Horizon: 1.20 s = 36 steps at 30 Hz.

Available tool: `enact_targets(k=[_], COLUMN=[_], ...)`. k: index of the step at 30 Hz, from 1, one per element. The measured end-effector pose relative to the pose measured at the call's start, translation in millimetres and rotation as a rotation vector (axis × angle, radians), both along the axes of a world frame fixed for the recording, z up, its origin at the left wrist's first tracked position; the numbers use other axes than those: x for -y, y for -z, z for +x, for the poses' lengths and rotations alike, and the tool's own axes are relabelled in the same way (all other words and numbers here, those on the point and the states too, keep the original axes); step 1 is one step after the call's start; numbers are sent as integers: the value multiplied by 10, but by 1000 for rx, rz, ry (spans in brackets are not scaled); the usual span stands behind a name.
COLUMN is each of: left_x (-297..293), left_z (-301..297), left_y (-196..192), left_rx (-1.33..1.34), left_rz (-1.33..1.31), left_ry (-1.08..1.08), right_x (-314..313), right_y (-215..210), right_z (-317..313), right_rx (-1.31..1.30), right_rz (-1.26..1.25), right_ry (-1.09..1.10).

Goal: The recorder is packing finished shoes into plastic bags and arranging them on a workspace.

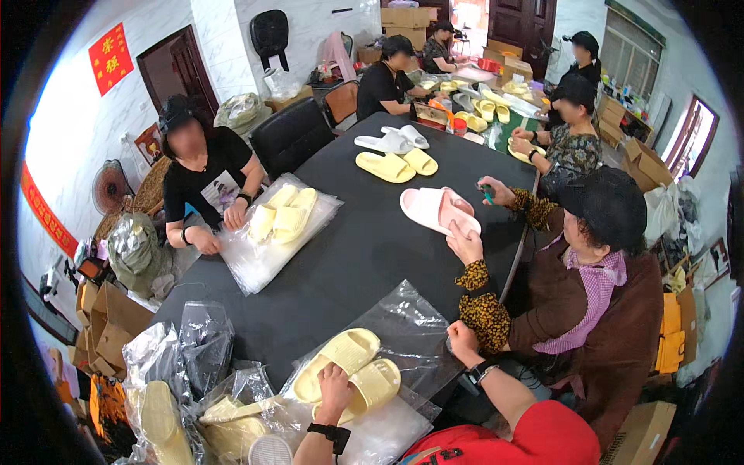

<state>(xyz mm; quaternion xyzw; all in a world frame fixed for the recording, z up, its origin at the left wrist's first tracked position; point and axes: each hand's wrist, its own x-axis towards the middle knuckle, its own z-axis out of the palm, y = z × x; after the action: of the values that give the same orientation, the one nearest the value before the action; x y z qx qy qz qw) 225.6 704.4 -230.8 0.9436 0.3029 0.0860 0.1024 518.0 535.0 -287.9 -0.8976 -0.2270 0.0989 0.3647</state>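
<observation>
At the near edge of the table my left hand (336, 394) is closed on a pair of pale yellow slippers (353, 350), its fingers curled over their inner edges. The slippers lie side by side on a clear plastic bag (403, 318), which spreads to the right beneath them. A stack of more clear bags (391, 438) shows under the pair. My right hand (463, 341) is a fist at the bag's right edge, pinching the film; the fingertips are partly hidden.
Bagged yellow slippers (163, 418) are heaped at my left. A co-worker on the right holds a pink slipper (434, 211) and a small green-handled tool (487, 194). Across the table, another person's yellow slippers (291, 213) rest on stacked bags. Grey slippers (387, 142) lie farther back.
</observation>
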Motion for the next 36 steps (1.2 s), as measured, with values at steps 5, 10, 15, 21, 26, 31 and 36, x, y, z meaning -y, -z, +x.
enact_targets(k=[5, 10, 15, 21, 26, 31, 36], left_x=[-32, 11, 24, -139, -407, -833, -1052], left_z=[-63, 28, -240, -274, -449, -680, -833], left_y=[176, 252, 390, -283, -537, -783, -1267], left_rx=[62, 25, -150, 61, -47, -166, 357], left_rz=[-59, -58, -61, 144, 280, 378, 332], left_ry=[-92, -116, -189, -48, 2, -287, -721], right_x=[120, -55, 7, 89, 32, 50, 6], right_y=[-172, -575, -227, 45, 48, -38, -290], right_z=[-10, -551, -948, -966, -974, -915, -1009], right_rx=[-6, 603, 609, 532, 531, 469, 431], right_rz=[-33, 37, -210, -169, -143, -234, -296], right_ry=[43, -664, -860, -780, -724, -753, -745])
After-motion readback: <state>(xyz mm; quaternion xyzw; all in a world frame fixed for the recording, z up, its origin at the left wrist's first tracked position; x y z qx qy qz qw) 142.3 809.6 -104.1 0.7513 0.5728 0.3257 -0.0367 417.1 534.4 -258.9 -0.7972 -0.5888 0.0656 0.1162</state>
